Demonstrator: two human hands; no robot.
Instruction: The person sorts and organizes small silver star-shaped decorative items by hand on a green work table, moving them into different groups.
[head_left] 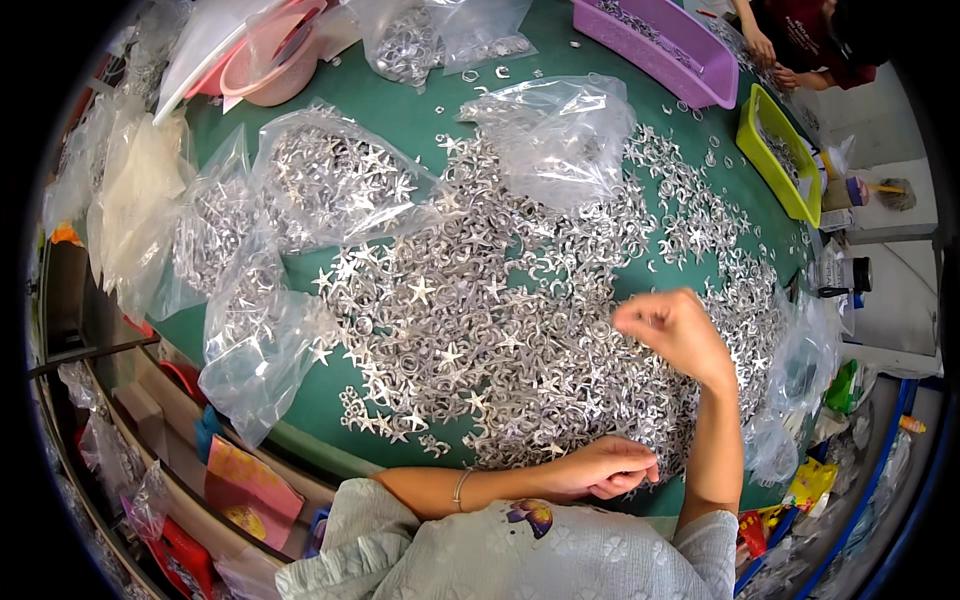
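A broad spread of small silver metal pieces [450, 300], many shaped like starfish, rings and curved hooks, covers the green tabletop [690, 140]. Close to my body, at the near edge of the spread, my left hand [612, 468] has its fingers curled closed; what they hold, if anything, is hidden. Further out and to the right, my right hand [682, 330] hovers over the pieces with thumb and fingers drawn together in a pinch. It is slightly blurred, and I cannot make out anything between its fingertips.
Clear plastic bags of silver pieces [335, 180] lie at the left. An emptier clear bag [560, 135] rests on the far pieces. A purple bin [665, 50], a green bin [778, 150] and a pink bowl [268, 75] stand around. Another person's hands [775, 60] work at far right.
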